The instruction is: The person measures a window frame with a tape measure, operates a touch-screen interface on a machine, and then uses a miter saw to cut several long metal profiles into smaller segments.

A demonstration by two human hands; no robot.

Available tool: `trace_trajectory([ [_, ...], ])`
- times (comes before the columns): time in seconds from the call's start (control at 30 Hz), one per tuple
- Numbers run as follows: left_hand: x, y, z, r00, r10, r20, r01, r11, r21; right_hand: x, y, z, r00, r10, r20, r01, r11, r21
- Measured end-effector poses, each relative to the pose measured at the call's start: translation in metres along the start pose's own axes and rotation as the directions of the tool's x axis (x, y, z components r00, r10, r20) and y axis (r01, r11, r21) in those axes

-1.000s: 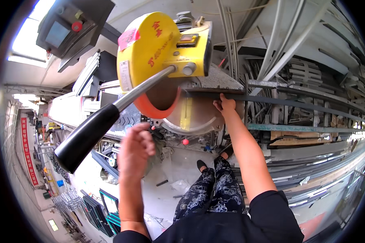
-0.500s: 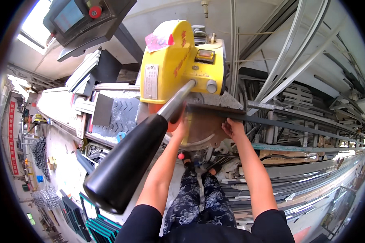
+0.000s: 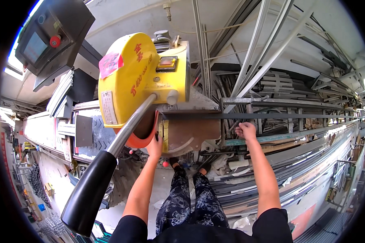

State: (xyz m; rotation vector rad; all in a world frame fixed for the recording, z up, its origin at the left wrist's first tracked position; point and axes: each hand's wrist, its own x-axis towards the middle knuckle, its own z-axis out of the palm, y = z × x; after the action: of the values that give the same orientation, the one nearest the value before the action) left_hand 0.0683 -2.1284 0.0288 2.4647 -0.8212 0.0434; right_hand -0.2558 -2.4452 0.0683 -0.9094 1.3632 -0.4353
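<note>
Hanging right of the yellow saw (image 3: 148,77) in the head view, the right hand (image 3: 246,131) is curling its fingers just nearside of a long dark bar (image 3: 267,116); whether they are holding anything, I cannot tell. The bar is lying across the saw's table (image 3: 190,131) and running rightward past it. The left hand (image 3: 154,147) is reaching beside the saw's orange guard (image 3: 140,142), fingers partly hidden, grip unreadable. The bar's left end is getting lost near the guard. Right of the saw, a green rail (image 3: 233,142) is edging the space between hand and table.
</note>
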Motion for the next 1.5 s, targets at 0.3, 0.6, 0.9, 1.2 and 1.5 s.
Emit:
trace_trajectory([
  [0.3,0.014,0.055,-0.024,0.987,-0.159,0.032,0.149,0.967,0.207,0.061,-0.008,-0.029,0.954,0.133,-0.270,-0.097,0.985,0.140],
  [0.6,0.023,0.123,0.078,0.611,-0.363,0.703,0.781,0.132,-0.610,0.094,-0.001,-0.058,0.897,-0.042,-0.440,-0.063,0.973,-0.221],
  [0.9,0.041,0.141,0.080,0.399,-0.457,0.795,0.849,-0.144,-0.509,0.135,-0.016,-0.133,0.853,0.066,-0.518,-0.057,0.998,0.032],
  [1.2,0.041,0.150,0.080,0.363,-0.533,0.764,0.840,-0.168,-0.516,0.131,-0.031,-0.117,0.809,0.062,-0.585,-0.060,0.998,0.023],
  [1.5,0.060,0.155,0.076,0.352,-0.452,0.820,0.898,-0.083,-0.432,0.113,-0.021,-0.140,0.938,0.022,-0.346,-0.080,0.985,-0.154],
])
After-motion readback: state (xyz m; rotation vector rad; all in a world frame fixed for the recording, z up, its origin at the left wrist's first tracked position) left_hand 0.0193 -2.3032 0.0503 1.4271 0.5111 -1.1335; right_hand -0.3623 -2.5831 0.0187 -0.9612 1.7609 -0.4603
